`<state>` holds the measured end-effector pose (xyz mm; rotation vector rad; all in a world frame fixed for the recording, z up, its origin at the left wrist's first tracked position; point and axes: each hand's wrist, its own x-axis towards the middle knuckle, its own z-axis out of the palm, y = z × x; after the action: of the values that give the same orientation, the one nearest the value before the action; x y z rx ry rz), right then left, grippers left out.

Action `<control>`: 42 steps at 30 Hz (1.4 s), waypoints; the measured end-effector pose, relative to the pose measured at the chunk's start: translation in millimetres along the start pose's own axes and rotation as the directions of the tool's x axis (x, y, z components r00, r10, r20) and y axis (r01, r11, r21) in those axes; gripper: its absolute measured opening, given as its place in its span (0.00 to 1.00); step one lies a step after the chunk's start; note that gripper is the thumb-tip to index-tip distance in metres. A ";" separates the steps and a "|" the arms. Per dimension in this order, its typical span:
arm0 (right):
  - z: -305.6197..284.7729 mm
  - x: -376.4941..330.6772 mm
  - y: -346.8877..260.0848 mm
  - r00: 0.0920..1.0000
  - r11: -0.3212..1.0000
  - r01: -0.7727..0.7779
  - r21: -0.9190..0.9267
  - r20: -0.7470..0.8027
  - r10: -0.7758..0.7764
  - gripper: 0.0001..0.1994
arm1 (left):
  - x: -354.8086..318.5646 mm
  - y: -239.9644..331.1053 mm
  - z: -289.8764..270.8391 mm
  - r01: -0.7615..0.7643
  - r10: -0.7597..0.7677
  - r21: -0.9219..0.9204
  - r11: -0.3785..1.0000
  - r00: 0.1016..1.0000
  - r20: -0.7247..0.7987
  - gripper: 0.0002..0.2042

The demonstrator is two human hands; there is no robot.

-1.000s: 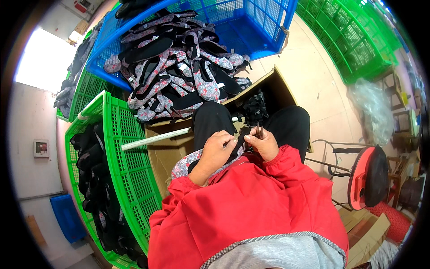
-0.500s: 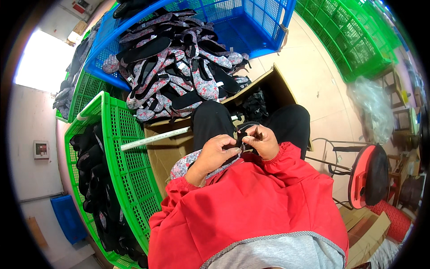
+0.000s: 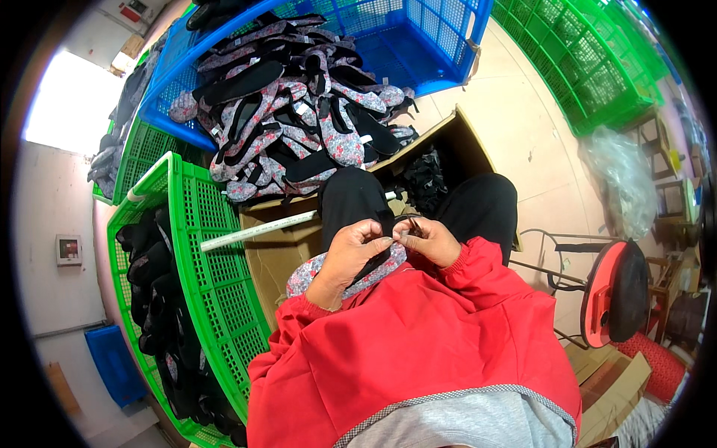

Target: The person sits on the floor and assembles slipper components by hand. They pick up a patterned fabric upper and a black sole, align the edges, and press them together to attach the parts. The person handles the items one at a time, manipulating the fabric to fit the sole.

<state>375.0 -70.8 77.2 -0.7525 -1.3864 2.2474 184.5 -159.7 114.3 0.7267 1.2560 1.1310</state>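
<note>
Over my lap, a floral grey and pink slipper [image 3: 305,275] with red flecks lies under my left hand [image 3: 351,257]. That hand is closed, its thumb and forefinger pinching at the slipper's near right end. Close against it, my right hand [image 3: 433,243] is closed too, with a small dark pointed tool [image 3: 415,225] showing between its fingers; the tool looks like thread snips, mostly hidden by the fingers. The fingertips of both hands nearly meet. What lies exactly between them is too small to make out.
Ahead, floral slippers [image 3: 340,142] spill from a blue crate [image 3: 441,45]. A cardboard box [image 3: 478,138] with black pieces stands by my knees. To the left, a green crate [image 3: 224,261] holds dark slippers; a white pipe [image 3: 258,230] juts over it. A red stool [image 3: 597,299] stands right.
My hands have drawn together, the fingertips now nearly touching. The dark tool has tilted more upright in my right hand, and more of the floral slipper shows beneath the left.
</note>
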 end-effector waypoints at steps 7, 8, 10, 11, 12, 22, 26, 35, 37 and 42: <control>-2.8 -2.2 -7.2 0.987 0.996 0.022 0.085 -0.160 -0.008 0.04 | 0.2 2.5 2.0 0.012 -0.012 0.046 0.999 1.000 0.003 0.04; -7.9 -1.5 -8.5 0.977 0.993 0.014 0.121 -0.213 0.012 0.05 | 0.8 4.1 4.5 0.019 -0.019 0.035 0.999 1.000 -0.017 0.04; -14.0 0.3 -11.6 0.948 0.983 0.053 0.176 -0.319 0.006 0.05 | 0.8 5.8 7.8 0.027 -0.027 0.006 1.000 0.999 -0.043 0.05; -18.5 -0.7 -14.2 0.938 0.980 0.021 0.195 -0.343 0.048 0.05 | 0.6 6.0 8.7 0.029 -0.030 -0.011 1.000 0.998 -0.048 0.05; -21.5 -1.1 -16.1 0.944 0.974 0.081 0.213 -0.330 -0.007 0.08 | 0.9 5.5 9.4 0.030 -0.032 -0.030 0.999 0.998 -0.055 0.05; -17.3 -36.3 -40.2 0.964 0.980 -0.027 -0.197 0.255 0.077 0.19 | 6.8 3.1 20.6 0.022 0.002 0.154 0.988 0.988 -0.155 0.04; -17.3 -33.9 -38.1 0.933 0.962 -0.154 -0.224 0.287 0.216 0.16 | 10.9 -4.1 22.7 0.023 0.011 0.197 0.980 0.985 -0.170 0.05; -6.4 -19.8 -58.8 0.877 0.886 -0.399 -0.236 0.186 0.444 0.06 | 15.9 -4.9 22.6 0.004 0.029 0.178 0.984 0.983 -0.181 0.08; -7.6 -19.4 -54.3 0.893 0.900 -0.371 -0.229 0.178 0.413 0.06 | 16.7 -5.4 22.8 -0.001 0.027 0.157 0.988 0.985 -0.168 0.08; -8.6 -17.0 -43.1 0.914 0.931 -0.316 -0.181 0.206 0.350 0.07 | 19.1 -14.0 20.8 -0.021 0.041 0.125 0.992 0.985 -0.165 0.07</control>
<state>395.8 -56.1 116.9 -0.8480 -1.6518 2.5914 206.8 -143.3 99.3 0.7567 1.4710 1.1671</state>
